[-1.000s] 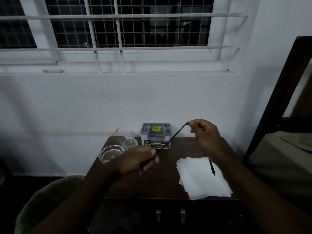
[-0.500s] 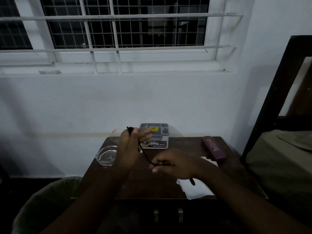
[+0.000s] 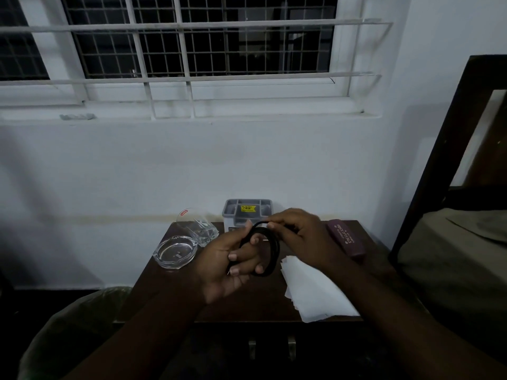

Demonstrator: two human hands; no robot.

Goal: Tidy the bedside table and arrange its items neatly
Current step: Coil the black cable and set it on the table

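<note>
Above the middle of the dark wooden bedside table (image 3: 269, 305), the left hand (image 3: 227, 267) has its fingers curled through a coiled thin black cable (image 3: 270, 250), while the right hand (image 3: 301, 237) pinches the coil's top end between thumb and fingertips. On the table sit a clear glass ashtray (image 3: 175, 252) and cut-glass tumbler (image 3: 201, 231) at far left, a grey plastic organiser box (image 3: 248, 213) at the back, a maroon spectacle case (image 3: 347, 238) at far right, and white paper sheets (image 3: 312, 292) near right
</note>
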